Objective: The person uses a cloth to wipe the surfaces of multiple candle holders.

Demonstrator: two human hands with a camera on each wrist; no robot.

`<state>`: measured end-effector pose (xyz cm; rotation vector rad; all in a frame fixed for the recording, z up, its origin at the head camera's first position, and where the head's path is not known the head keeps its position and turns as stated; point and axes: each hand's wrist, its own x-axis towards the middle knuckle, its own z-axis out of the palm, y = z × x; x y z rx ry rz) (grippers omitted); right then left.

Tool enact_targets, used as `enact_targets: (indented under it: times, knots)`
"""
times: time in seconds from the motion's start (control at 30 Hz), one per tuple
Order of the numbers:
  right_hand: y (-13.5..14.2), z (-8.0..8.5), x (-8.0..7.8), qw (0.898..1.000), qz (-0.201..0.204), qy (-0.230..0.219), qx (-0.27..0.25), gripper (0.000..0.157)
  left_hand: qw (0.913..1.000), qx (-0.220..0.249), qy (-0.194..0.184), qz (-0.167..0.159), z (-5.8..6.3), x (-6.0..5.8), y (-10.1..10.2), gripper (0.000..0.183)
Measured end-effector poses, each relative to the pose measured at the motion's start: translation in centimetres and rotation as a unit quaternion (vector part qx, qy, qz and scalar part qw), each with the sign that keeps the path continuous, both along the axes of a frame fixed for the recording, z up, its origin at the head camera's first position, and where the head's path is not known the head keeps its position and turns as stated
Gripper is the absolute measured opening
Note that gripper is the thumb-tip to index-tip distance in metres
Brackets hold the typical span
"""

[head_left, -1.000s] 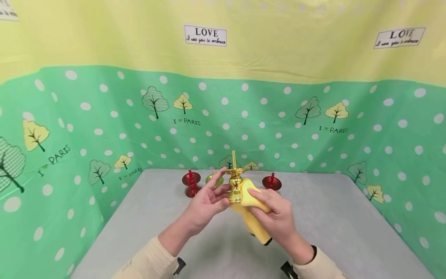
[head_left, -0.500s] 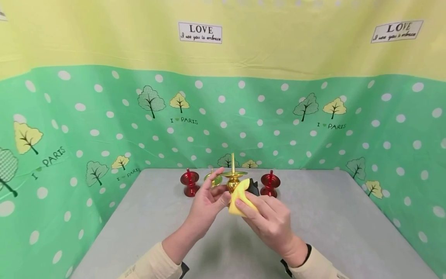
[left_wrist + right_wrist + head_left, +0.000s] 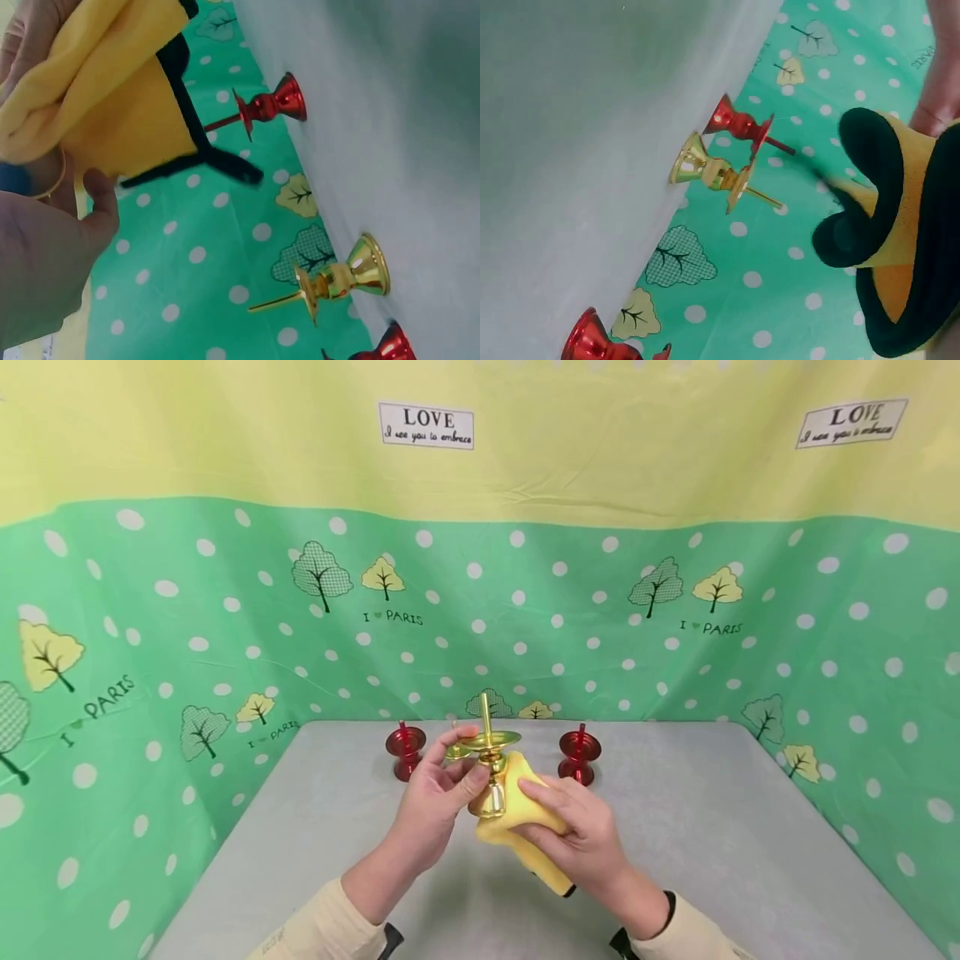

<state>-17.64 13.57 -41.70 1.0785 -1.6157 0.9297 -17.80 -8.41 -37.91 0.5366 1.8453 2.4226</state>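
In the head view a gold candle holder [image 3: 491, 797], with a dish and a tall spike, is held above the table, tilted slightly. My left hand [image 3: 431, 797] grips it from the left, thumb on its stem and a fingertip by the dish. A yellow cloth [image 3: 525, 806] with black edging is pinched in my right hand [image 3: 592, 835] and pressed against the holder's right side. That cloth [image 3: 127, 97] hides much of the work in the left wrist view. In the right wrist view the cloth's folds [image 3: 907, 202] cover most of the right hand.
On the grey table [image 3: 675, 860] behind my hands stand a red candle holder [image 3: 406, 752] at left, another red candle holder [image 3: 579, 756] at right, and a second gold candle holder [image 3: 456, 750], partly hidden by my left fingers. A green-and-yellow patterned curtain [image 3: 517, 635] surrounds the table's back and sides.
The cloth went from the holder's right side across its front and back to the right. The gold holder shifted slightly left and tilted. My left thumb now lies on its stem.
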Motion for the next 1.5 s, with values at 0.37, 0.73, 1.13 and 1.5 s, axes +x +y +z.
enact_targets:
  times: [0.37, 0.73, 1.13, 1.5]
  knots:
    - [0.7, 0.8, 0.4, 0.976, -0.143, 0.147, 0.078, 0.025, 0.9972, -0.058, -0.034, 0.033, -0.2, -0.3, 0.7, 0.066]
    - [2.1, -1.4, 0.4, 0.986, -0.088, 0.04, 0.136, 0.033, 0.988, -0.131, -0.058, 0.057, -0.8, -0.7, 0.2, 0.071]
    - [9.2, -0.9, 1.3, 0.976, -0.145, -0.111, 0.118, 0.046, 0.9787, -0.183, -0.03, 0.089, -4.3, -4.7, 3.1, 0.069]
    - [13.9, 0.5, 1.7, 0.969, -0.171, -0.173, 0.041, 0.068, 0.953, -0.253, -0.012, 0.166, -7.0, -9.8, 7.3, 0.067]
